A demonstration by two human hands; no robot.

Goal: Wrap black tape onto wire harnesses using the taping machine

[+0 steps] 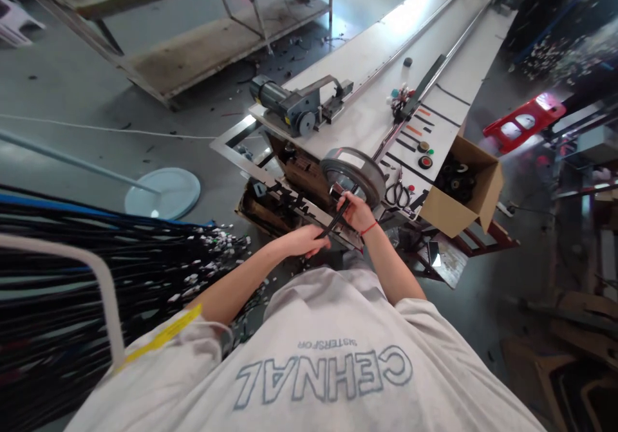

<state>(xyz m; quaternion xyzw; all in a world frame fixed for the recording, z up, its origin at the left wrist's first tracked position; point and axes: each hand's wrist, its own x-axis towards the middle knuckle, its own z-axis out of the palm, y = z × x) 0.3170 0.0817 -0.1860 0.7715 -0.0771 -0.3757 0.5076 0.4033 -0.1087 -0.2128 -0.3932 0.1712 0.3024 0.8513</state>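
Observation:
A dark strip [335, 221] runs between my two hands, in front of a round grey wheel-like part [355, 161] at the near end of the long white bench. My left hand [309, 241] is closed on the lower end of this strip. Up and to the right, my right hand [355, 212], with a red string at the wrist, pinches its upper part close to the wheel's shiny hub. Black-handled scissors [396, 194] lie on the bench just right of the wheel.
A motor unit [294, 107] sits on the bench's left side. Tape rolls [425, 162] and short strips lie at right, beside an open cardboard box [441, 210]. Black cable bundles [145, 277] hang at left. A phone [434, 253] rests on a stool.

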